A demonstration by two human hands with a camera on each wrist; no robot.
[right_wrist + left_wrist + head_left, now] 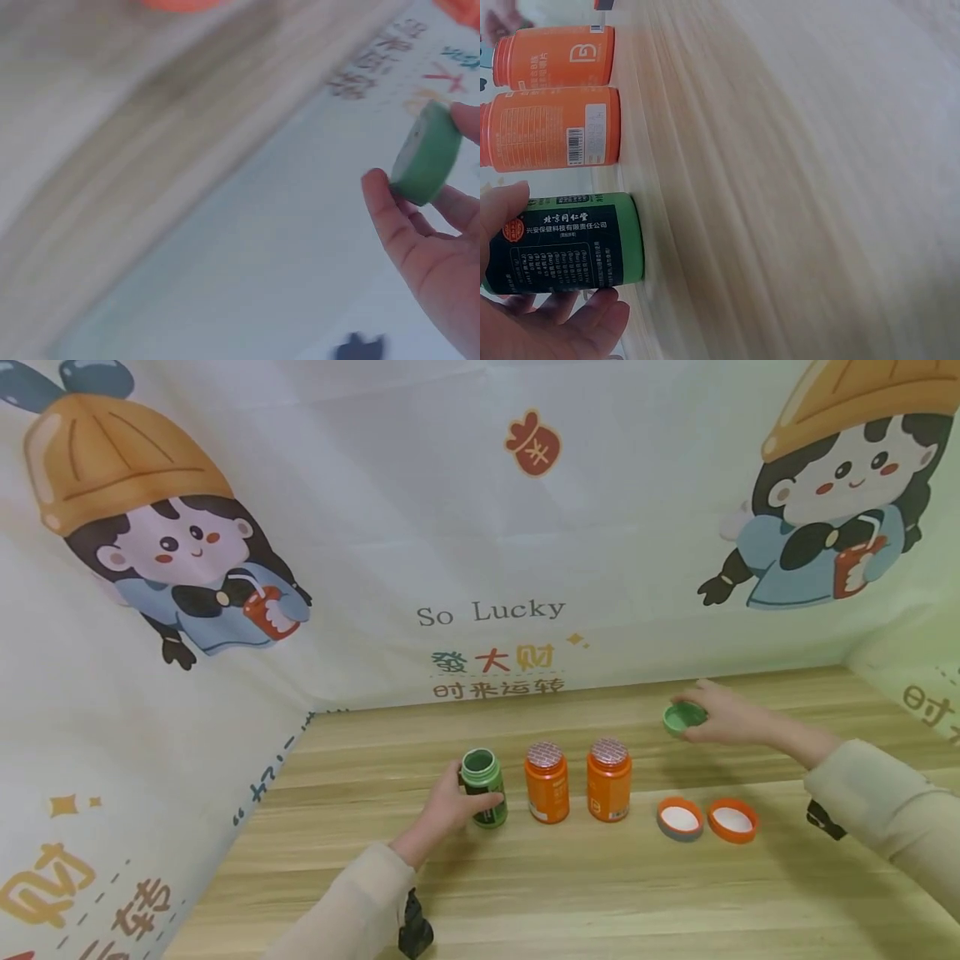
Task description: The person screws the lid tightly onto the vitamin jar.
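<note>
My left hand (454,803) grips a green bottle (492,812) with a dark label, upright on the wooden table and with its mouth uncovered. In the left wrist view the thumb lies on one side of the green bottle (570,240) and the fingers curl round the other. My right hand (722,714) pinches a green lid (684,718) by its rim, over the back right part of the table. Thumb and fingers hold the lid (431,154) at its edge in the right wrist view.
Two orange bottles (548,789) (609,787) with silvery seals stand right of the green one. An orange-and-grey lid (680,820) and an orange lid (732,821) lie white side up on the table (570,893). A printed cloth (360,568) hangs behind.
</note>
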